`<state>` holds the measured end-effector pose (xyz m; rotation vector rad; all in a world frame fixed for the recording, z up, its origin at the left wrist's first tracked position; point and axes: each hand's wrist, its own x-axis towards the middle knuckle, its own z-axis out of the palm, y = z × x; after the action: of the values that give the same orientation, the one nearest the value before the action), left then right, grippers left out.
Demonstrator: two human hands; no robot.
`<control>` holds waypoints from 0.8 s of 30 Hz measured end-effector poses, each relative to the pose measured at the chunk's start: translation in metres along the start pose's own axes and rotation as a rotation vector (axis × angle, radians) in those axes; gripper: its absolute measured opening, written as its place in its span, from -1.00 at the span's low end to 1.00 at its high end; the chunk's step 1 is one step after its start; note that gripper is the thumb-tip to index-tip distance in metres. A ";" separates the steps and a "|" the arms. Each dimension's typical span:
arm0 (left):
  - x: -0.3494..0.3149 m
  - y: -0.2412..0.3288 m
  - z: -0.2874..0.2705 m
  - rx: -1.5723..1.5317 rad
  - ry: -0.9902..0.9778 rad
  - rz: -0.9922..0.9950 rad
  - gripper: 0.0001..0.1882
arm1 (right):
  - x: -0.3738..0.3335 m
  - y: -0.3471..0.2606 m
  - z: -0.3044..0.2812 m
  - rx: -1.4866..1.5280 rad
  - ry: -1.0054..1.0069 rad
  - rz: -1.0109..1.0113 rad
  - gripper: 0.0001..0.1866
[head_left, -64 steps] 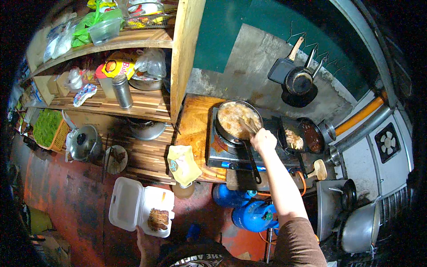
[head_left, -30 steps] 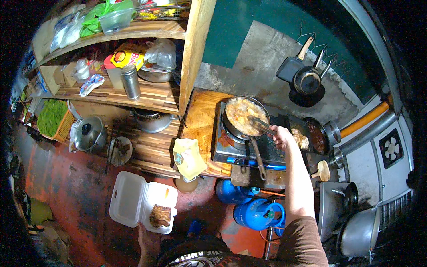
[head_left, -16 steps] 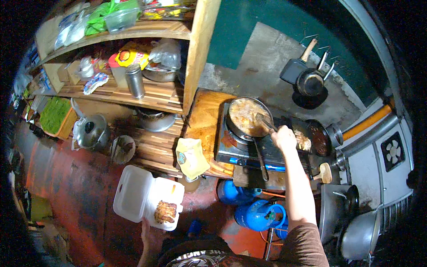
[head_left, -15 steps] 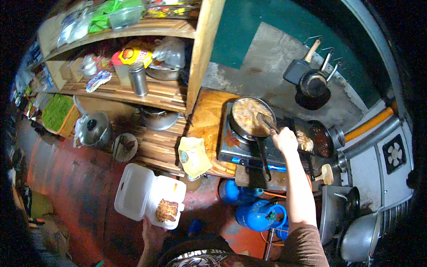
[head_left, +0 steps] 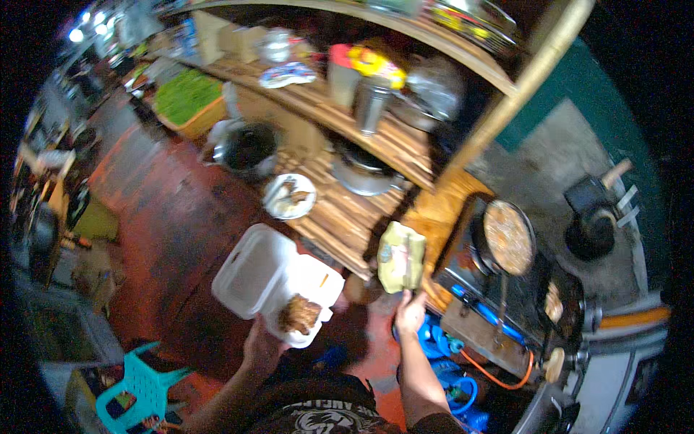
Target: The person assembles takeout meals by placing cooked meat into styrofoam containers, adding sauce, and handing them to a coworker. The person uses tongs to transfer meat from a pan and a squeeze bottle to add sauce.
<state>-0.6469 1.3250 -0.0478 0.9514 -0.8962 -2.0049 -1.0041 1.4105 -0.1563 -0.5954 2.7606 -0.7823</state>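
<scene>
Swung left of the still-full round black pan (head_left: 479,239), the right hand (head_left: 410,312) is clenching apparent metal tongs (head_left: 410,278), the half-hidden left hand (head_left: 263,349) gripping a part-filled white foam box (head_left: 249,271).

Two bare hands (head_left: 410,312), one foam box (head_left: 254,267), one pair of tongs (head_left: 413,272).
One browned piece of food (head_left: 299,314), one white plate (head_left: 291,213), one steel canister (head_left: 372,108), one orange basket (head_left: 205,124), one teal chair (head_left: 137,376), at least two blue gas cylinders (head_left: 432,340).
</scene>
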 end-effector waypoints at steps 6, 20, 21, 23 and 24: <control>0.022 0.045 -0.047 -0.466 -0.125 -0.089 -0.20 | 0.012 0.043 0.027 -0.153 0.172 -0.129 -0.19; 0.084 0.265 -0.332 -0.479 0.107 0.083 -0.24 | -0.192 -0.345 0.206 0.031 -0.859 -0.625 -0.71; 0.090 0.283 -0.351 -0.464 0.140 0.128 -0.25 | -0.193 -0.360 0.240 0.077 -0.861 -0.690 -0.70; 0.102 0.293 -0.400 -0.595 0.273 0.178 -0.24 | -0.188 -0.404 0.296 0.079 -1.072 -0.434 -0.67; 0.110 0.293 -0.419 -0.667 0.336 0.197 -0.23 | -0.177 -0.419 0.328 0.155 -1.137 -0.338 -0.68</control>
<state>-0.2573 0.9753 -0.0470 0.7406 -0.1040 -1.7220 -0.6105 1.0123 -0.1883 -1.0612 1.5693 -0.4627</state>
